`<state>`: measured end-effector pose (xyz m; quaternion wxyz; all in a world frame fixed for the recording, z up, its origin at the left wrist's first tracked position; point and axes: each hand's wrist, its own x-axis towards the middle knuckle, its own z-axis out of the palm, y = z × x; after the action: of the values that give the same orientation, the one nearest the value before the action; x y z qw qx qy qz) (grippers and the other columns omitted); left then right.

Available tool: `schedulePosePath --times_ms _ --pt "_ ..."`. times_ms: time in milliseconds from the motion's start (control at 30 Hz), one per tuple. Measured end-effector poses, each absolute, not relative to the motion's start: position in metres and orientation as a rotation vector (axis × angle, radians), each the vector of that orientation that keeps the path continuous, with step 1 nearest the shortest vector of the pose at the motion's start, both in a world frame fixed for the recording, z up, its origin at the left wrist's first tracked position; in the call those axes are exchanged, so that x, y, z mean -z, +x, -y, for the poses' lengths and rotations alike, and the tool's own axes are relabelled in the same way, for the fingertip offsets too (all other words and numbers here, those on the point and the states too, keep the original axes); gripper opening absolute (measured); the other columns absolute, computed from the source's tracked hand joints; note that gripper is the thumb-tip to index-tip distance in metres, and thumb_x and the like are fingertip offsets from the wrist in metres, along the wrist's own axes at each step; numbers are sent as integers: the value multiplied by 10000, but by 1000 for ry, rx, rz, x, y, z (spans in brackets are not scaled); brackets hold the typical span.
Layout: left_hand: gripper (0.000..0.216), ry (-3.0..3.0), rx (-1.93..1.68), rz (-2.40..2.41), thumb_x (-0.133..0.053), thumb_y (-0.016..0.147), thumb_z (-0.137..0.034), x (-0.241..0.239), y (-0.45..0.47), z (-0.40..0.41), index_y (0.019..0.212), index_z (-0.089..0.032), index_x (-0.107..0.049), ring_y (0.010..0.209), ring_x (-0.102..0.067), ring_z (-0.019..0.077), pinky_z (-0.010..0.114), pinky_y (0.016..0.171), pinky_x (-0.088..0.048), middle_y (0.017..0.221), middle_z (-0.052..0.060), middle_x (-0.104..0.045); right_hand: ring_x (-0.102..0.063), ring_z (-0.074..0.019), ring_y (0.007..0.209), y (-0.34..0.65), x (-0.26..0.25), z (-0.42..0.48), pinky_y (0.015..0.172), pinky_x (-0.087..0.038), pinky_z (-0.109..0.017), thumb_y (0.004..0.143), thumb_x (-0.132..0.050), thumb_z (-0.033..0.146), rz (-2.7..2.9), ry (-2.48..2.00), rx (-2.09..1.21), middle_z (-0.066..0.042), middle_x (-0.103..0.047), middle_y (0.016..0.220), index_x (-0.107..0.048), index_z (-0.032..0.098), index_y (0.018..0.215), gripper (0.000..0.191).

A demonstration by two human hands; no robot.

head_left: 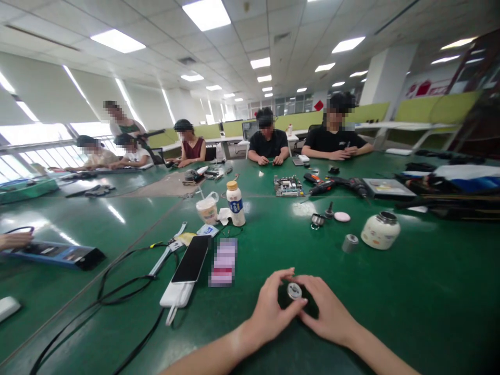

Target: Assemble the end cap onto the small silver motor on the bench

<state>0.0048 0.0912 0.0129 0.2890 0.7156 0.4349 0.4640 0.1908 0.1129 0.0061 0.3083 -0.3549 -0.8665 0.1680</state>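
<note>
Between the fingertips of my two hands is a small round metal cap (294, 291) with a silver rim and markings or holes on its face. My left hand (269, 306) curls round it from the left, index finger and thumb closed in on it. From the other side my right hand (330, 314) grips it as well, its fingers bent inward. Beyond my right hand stand a grey metal cylinder cup (350, 243) and a cream, wide-bodied flask (380, 230) with its neck uncovered. Near them lie a metal lid piece with a ring (317, 221), a dark stopper-like part (329, 211) and a pink disc (342, 216).
Left of my hands lie a phone (191, 259) on a white power bank (175, 295), another phone (223, 262), black cables (125, 284), a bottle (235, 204) and a plastic cup (207, 208). Farther off are a circuit board (288, 186), power drills (353, 186) and several seated people.
</note>
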Motion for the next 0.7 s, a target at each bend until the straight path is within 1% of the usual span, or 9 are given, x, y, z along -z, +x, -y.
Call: schedulePosePath --times_ms 67,100,167,233,300,367,533,633,700 --pt "666 1900 -1228 -1188 -815 700 -270 -10 3 -92 1271 -207 -478 1088 -584 233 367 933 -481 1280 98 -564 -570 -255 1093 196 -3 -113 938 -468 -403 805 -579 134 2234 -907 -422 -93 -604 1202 -453 233 1258 480" --pt "673 1893 -1226 -1200 -831 681 -285 -8 2 -93 1253 -202 -487 1069 -585 231 358 910 -487 1265 97 -562 -561 -254 1122 198 -2 -114 962 -455 -407 816 -558 123 2218 -890 -390 -90 -599 1220 -443 241 1270 482" --pt "562 1908 -1199 -1217 -824 695 -297 -5 0 -94 1172 -200 -542 1019 -588 222 343 879 -485 1172 74 -601 -527 -257 1193 201 -1 -114 1017 -414 -426 854 -527 125 2236 -851 -322 -86 -574 1290 -424 253 1313 488" --pt "426 1962 -1142 -1224 -796 731 -276 -2 -1 -95 1097 -204 -591 988 -586 221 346 879 -469 1075 51 -640 -484 -260 1259 201 -2 -115 1061 -373 -440 880 -522 139 2296 -804 -284 -83 -522 1383 -374 256 1390 544" --pt "352 2005 -1097 -1234 -771 755 -240 -1 -1 -95 1066 -202 -611 959 -586 222 349 870 -459 1030 43 -660 -464 -257 1287 199 -5 -113 1086 -347 -445 892 -527 152 2346 -750 -277 -73 -494 1426 -345 260 1430 578" --pt "343 2007 -1089 -1244 -761 761 -224 0 0 -95 1068 -197 -611 957 -586 223 346 864 -453 1033 45 -664 -479 -250 1273 196 -7 -111 1083 -354 -440 898 -529 161 2326 -729 -302 -64 -524 1404 -377 266 1419 552" --pt "272 1991 -1067 -1230 -743 788 -261 -3 0 -95 1026 -208 -621 939 -591 215 333 852 -444 1008 33 -668 -557 -232 1162 191 -10 -104 1012 -420 -427 919 -521 200 2032 -881 -417 -57 -655 1219 -551 266 1259 348" --pt "249 2001 -1060 -1226 -730 796 -244 -3 0 -96 1013 -208 -615 922 -588 214 333 839 -448 987 33 -659 -564 -245 1157 188 -15 -103 1006 -412 -456 923 -554 253 2005 -980 -491 -62 -658 1232 -597 278 1246 326" --pt "233 2015 -1060 -1223 -712 807 -227 -3 0 -96 1015 -207 -610 916 -585 213 334 831 -450 980 35 -651 -578 -252 1140 185 -20 -104 1001 -400 -479 919 -582 284 2037 -1025 -531 -50 -666 1229 -651 312 1194 286"
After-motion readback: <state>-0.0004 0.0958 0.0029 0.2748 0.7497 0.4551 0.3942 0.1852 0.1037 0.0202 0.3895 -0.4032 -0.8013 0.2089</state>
